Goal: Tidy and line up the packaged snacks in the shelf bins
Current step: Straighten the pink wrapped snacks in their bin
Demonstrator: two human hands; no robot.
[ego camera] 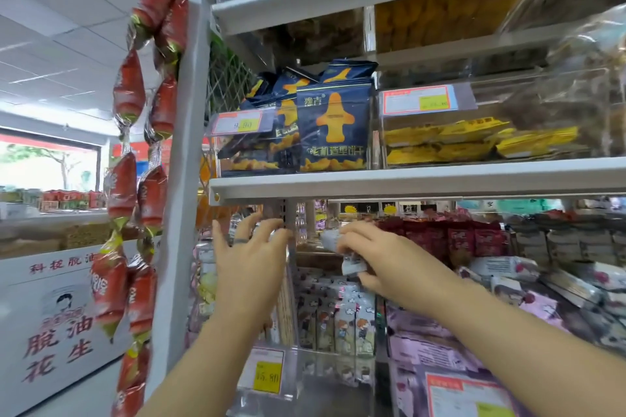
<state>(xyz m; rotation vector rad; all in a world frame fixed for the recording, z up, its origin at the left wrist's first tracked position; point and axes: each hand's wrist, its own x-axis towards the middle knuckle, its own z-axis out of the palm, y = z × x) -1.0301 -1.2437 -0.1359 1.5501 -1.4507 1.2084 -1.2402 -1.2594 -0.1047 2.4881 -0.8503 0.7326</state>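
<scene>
Head view: left hand (249,259) is raised under the white shelf (406,179), fingers spread and holding nothing, a ring on one finger. Right hand (386,259) grips white snack packets (350,263) above the upright cartoon-print packets (338,315) in the lower bin; their print is blurred. Navy biscuit bags (333,132) on the shelf read "豫吉" and "飞机造型饼干". Price tags read "9.80" (238,123) and "15.80" (267,376). The white box (57,315) at left reads "脱油花生". Text on the yellow packs (474,142) is illegible.
</scene>
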